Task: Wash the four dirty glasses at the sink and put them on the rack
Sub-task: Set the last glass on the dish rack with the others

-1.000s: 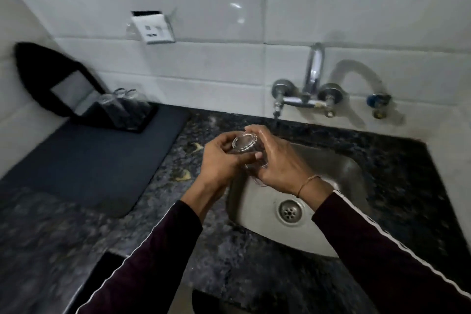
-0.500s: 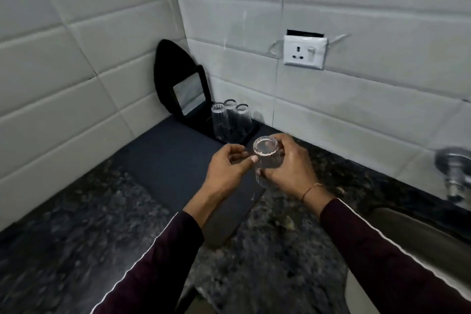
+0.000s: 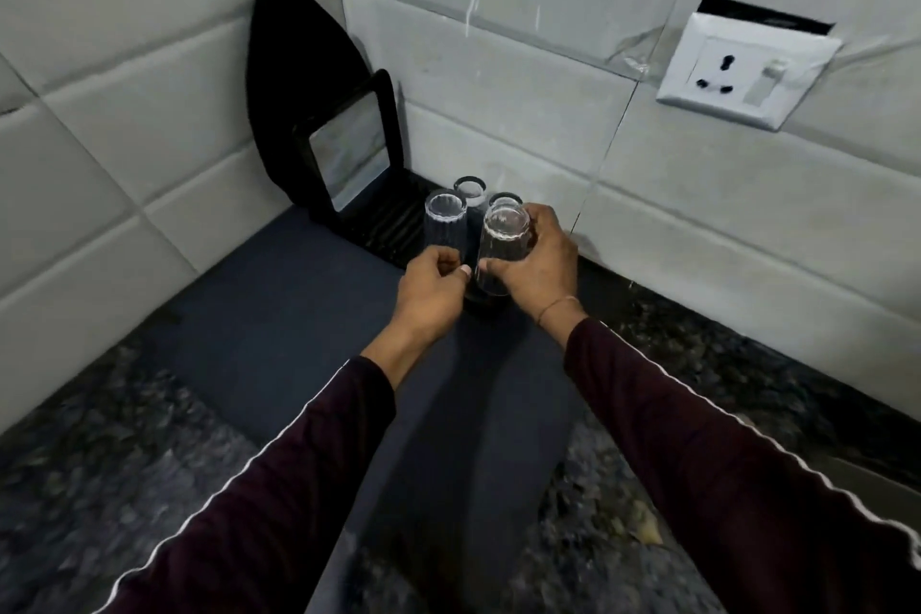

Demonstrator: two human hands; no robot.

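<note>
I hold a clear ribbed glass (image 3: 502, 247) in my right hand (image 3: 545, 264), which wraps its right side. The glass stands vertical, its lower end at the front edge of the black ribbed rack (image 3: 386, 227) in the counter's corner. My left hand (image 3: 432, 297) is curled just left of the glass, its thumb tip against the low side. Three more glasses stand on the rack right behind: one on the left (image 3: 445, 220), one at the back (image 3: 470, 193), and one (image 3: 504, 200) mostly hidden behind the held glass.
A dark blue mat (image 3: 279, 344) covers the counter in front of the rack. A black framed panel (image 3: 349, 150) leans in the tiled corner. A white wall socket (image 3: 742, 77) sits up right. Speckled granite counter (image 3: 707, 394) lies to the right, with the sink's edge (image 3: 882, 481).
My view swung left from the sink to the corner. Both hands carried the glass from over the sink to the rack and lowered it beside the three glasses.
</note>
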